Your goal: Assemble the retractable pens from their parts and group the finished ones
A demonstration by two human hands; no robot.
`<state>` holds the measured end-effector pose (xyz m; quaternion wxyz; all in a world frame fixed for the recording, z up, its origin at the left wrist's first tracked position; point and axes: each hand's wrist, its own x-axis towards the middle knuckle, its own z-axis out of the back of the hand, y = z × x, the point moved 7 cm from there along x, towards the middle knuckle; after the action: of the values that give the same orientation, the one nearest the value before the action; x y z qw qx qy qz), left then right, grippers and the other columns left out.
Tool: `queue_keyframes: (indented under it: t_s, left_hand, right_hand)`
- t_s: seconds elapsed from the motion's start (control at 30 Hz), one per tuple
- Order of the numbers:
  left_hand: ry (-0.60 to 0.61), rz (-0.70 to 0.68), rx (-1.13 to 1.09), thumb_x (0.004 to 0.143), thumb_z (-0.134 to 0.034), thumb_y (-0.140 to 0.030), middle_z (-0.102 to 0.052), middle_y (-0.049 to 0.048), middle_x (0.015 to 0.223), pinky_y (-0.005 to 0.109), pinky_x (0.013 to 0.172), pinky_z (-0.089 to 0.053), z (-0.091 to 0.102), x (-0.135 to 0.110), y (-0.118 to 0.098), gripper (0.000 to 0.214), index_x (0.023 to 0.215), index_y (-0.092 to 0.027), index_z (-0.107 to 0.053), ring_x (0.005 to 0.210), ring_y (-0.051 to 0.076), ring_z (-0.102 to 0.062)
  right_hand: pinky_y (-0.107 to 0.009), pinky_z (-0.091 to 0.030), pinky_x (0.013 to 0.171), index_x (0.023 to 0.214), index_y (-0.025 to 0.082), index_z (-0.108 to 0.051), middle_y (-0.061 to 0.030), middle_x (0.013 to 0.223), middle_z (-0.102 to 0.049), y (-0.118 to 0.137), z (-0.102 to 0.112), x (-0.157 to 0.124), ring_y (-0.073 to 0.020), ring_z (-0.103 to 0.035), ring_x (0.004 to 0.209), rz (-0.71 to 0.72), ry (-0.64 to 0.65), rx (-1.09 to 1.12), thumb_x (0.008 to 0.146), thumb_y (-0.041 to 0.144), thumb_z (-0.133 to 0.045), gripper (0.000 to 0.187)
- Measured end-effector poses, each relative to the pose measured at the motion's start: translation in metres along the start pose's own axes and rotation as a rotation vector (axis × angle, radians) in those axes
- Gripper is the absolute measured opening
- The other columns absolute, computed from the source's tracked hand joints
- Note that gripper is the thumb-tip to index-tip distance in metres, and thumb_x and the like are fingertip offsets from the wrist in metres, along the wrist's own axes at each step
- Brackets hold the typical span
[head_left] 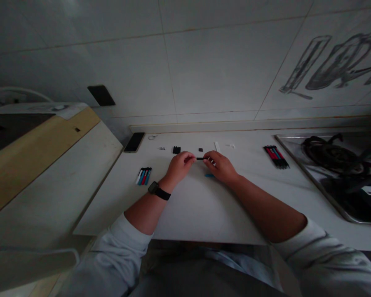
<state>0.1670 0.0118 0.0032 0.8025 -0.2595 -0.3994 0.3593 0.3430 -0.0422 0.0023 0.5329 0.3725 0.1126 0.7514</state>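
Observation:
Between my hands, just above the white table, is a short dark rod [199,159] that looks like a pen part. My left hand [182,161] pinches its left end. The other end sits in the fingertips of my right hand [219,164]. A blue piece [209,175], partly covered, lies under my right hand. Small black parts [177,150] stand in a row beyond my left hand, with tiny springs [162,148] to their left. A small dark piece [200,149] lies just past the rod.
Coloured pen barrels [144,176] lie at the left, and finished-looking pens [276,157] at the right. A phone [134,142] rests at the back left. A white strip [217,146] and small clear bits [231,146] lie behind my right hand. A gas stove [336,181] borders the right side.

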Motion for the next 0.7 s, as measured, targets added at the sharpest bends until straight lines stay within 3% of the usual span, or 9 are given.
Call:
queue_keyframes:
  t_s: [0.1, 0.27, 0.43, 0.7]
  left_hand:
    - [0.007, 0.009, 0.002, 0.093, -0.068, -0.020, -0.074, 0.0018, 0.090, 0.029, 0.079, -0.052, -0.0008, -0.0003, 0.0001, 0.003, 0.092, -0.019, -0.071, 0.082, 0.015, -0.067]
    - [0.035, 0.028, -0.010, 0.094, -0.066, -0.022, -0.074, 0.0027, 0.090, 0.030, 0.080, -0.053, -0.0022, -0.0002, 0.0001, 0.006, 0.091, -0.019, -0.070, 0.083, 0.016, -0.068]
    - [0.036, 0.021, 0.016, 0.096, -0.064, -0.024, -0.074, 0.0029, 0.090, 0.029, 0.078, -0.052, -0.0016, -0.0004, -0.0004, 0.009, 0.091, -0.019, -0.071, 0.082, 0.016, -0.067]
    - [0.069, -0.032, 0.068, 0.096, -0.064, -0.022, -0.072, 0.0016, 0.087, 0.029, 0.077, -0.050, -0.0035, -0.0007, -0.0046, 0.009, 0.089, -0.019, -0.069, 0.081, 0.015, -0.065]
  right_hand:
    - [-0.031, -0.053, 0.077, 0.114, 0.022, -0.060, -0.0075, 0.108, -0.068, -0.0003, -0.0011, 0.0000, -0.0174, -0.067, 0.084, 0.003, 0.000, 0.024, 0.096, 0.029, -0.061, 0.019]
    - [-0.031, -0.052, 0.078, 0.108, 0.022, -0.063, -0.0073, 0.104, -0.068, 0.0009, -0.0014, 0.0006, -0.0171, -0.065, 0.081, 0.005, 0.012, 0.012, 0.099, 0.028, -0.054, 0.013]
    - [-0.032, -0.054, 0.078, 0.117, 0.023, -0.061, -0.0085, 0.111, -0.067, -0.0007, 0.0004, 0.0003, -0.0175, -0.066, 0.082, 0.002, -0.013, 0.037, 0.097, 0.030, -0.059, 0.021]
    - [-0.032, -0.050, 0.079, 0.105, 0.022, -0.066, -0.0077, 0.099, -0.069, 0.0016, 0.0011, 0.0032, -0.0192, -0.064, 0.084, 0.032, 0.013, -0.004, 0.101, 0.031, -0.052, 0.017]
